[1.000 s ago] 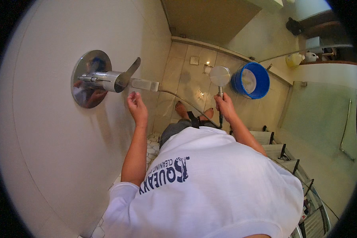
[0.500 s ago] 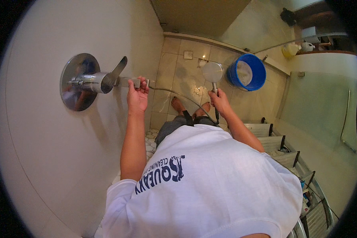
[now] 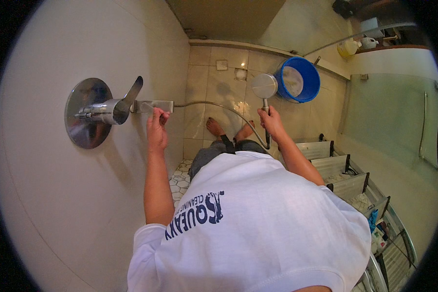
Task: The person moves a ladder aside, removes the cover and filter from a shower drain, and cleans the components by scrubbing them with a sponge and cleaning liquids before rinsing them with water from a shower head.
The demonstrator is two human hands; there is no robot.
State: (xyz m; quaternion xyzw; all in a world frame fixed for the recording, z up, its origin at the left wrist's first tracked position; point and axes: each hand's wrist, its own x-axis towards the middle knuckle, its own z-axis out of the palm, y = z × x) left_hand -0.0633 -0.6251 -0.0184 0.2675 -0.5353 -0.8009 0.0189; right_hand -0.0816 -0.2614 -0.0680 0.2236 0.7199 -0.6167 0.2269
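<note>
A chrome shower mixer with a round wall plate point(image 3: 88, 113) and a raised lever point(image 3: 131, 93) is on the left wall. Beside it a flat metal bracket point(image 3: 155, 105) juts out, and a flexible shower hose point(image 3: 214, 103) runs from its end. My left hand point(image 3: 157, 129) is at the bracket's near edge, fingers bunched together; whether something small is between them is hidden. My right hand point(image 3: 272, 121) is closed around the handle of a round shower head point(image 3: 264, 86), held out over the floor. The hose loops back to the bottom of that handle.
A blue bucket point(image 3: 310, 80) with cloudy, foamy liquid stands just beyond the shower head. The tiled floor point(image 3: 195, 87) looks wet, with a drain point(image 3: 240, 74) ahead. A stepladder point(image 3: 350, 185) stands close on my right. Glass panels point(image 3: 389, 112) and a ledge with bottles point(image 3: 348, 48) lie farther right.
My left hand has slid off the bracket's outer end to its near edge, its fingers drawing together. The right hand still holds the shower head. The whole view has shifted slightly.
</note>
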